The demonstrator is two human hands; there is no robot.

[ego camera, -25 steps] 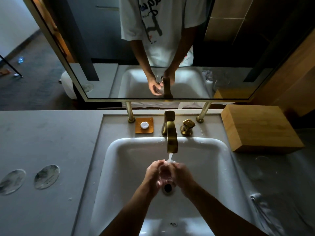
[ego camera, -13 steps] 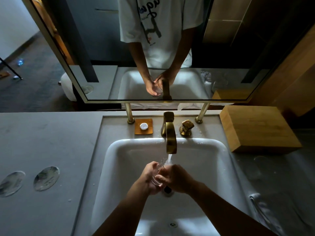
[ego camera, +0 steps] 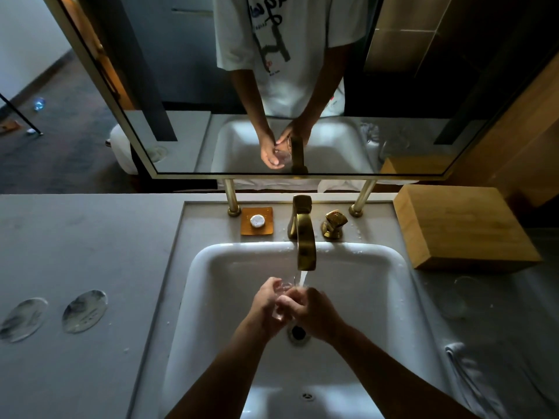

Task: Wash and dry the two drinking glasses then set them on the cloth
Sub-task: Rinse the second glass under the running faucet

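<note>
Over the white sink (ego camera: 211, 267) I hold a clear drinking glass (ego camera: 284, 290) beside the running stream from the brass tap (ego camera: 304, 237). My left hand (ego camera: 266, 303) grips the glass from the left. My right hand (ego camera: 311, 313) curls round its right side, fingers over the glass body. Most of the glass is hidden between the hands. A second clear glass (ego camera: 456, 297) stands on the dark counter at the right, faint in the dim light. A grey cloth (ego camera: 472, 373) lies folded at the lower right.
A wooden block (ego camera: 459, 225) sits at the back right. A brass tap handle (ego camera: 334, 223) and an orange soap dish (ego camera: 257, 220) stand behind the basin. Two round coasters (ego camera: 84, 311) lie on the grey counter at the left. A mirror (ego camera: 272, 86) hangs above.
Both hands have turned the glass under the water; its rim now shows up and left of the stream, and the hands have shifted slightly away from the drain.
</note>
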